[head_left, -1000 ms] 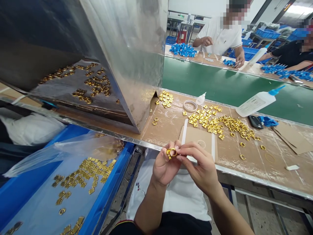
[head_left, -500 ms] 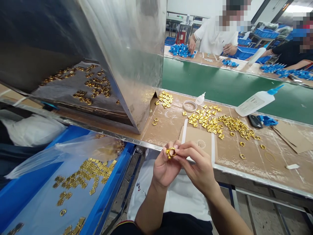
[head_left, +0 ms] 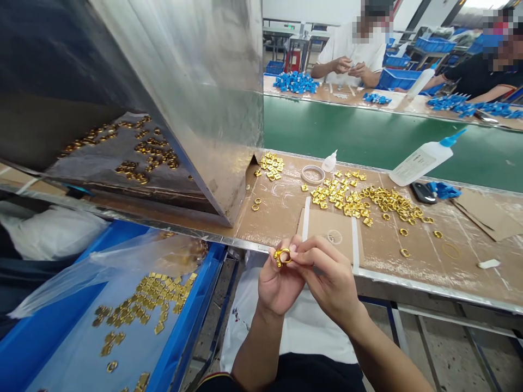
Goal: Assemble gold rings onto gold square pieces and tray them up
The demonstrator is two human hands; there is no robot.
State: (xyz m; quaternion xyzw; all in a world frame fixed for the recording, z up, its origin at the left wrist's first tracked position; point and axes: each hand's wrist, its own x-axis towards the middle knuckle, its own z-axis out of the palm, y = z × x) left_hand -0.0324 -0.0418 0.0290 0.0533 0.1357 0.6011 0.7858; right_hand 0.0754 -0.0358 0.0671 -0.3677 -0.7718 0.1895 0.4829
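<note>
My left hand [head_left: 274,288] is closed, its thumb and fingers pinching a small gold ornament piece [head_left: 278,258] just in front of the table edge. My right hand [head_left: 333,277] pinches a gold ring [head_left: 285,251] by its right side, and the ring touches the ornament piece. Whether the two are joined I cannot tell. Beyond my hands, a heap of gold ornament pieces [head_left: 339,191] lies beside a pile of loose gold rings [head_left: 394,201]. A cardboard sheet [head_left: 321,223] with white tape strips is just behind my fingers.
A large metal box [head_left: 204,109] with gold rings inside stands at the left. Below it is a blue crate [head_left: 180,332] with gold pieces. White bottles [head_left: 423,163], a tape roll [head_left: 313,174] and a black mouse [head_left: 423,193] line a green belt [head_left: 347,128]. Two people sit across.
My hands keep the same pinch on the gold pieces, which have tilted slightly. The view has shifted a little. The co-worker in white has brought both hands together, away from the blue heap.
</note>
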